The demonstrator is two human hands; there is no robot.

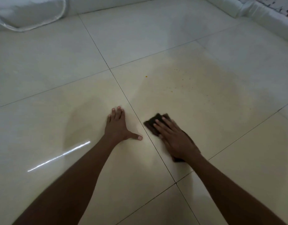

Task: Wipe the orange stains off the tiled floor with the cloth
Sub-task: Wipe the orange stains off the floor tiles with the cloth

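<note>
My right hand (175, 140) lies flat on a dark folded cloth (153, 121), pressing it onto the cream tiled floor (221, 127) just right of a grout line. The cloth sticks out beyond my fingertips and under my wrist. Small orange stains (172, 91) dot the tile farther ahead, with one separate orange speck (146, 76) to their left and fine specks scattered around. My left hand (118, 125) rests palm down on the neighbouring tile, fingers spread, holding nothing. The right hand looks slightly blurred.
A white cushion or bag (29, 12) lies at the far left. A white padded edge (261, 15) runs along the far right. Dark grout lines cross the floor. A bright light streak (59, 156) reflects on the left tile.
</note>
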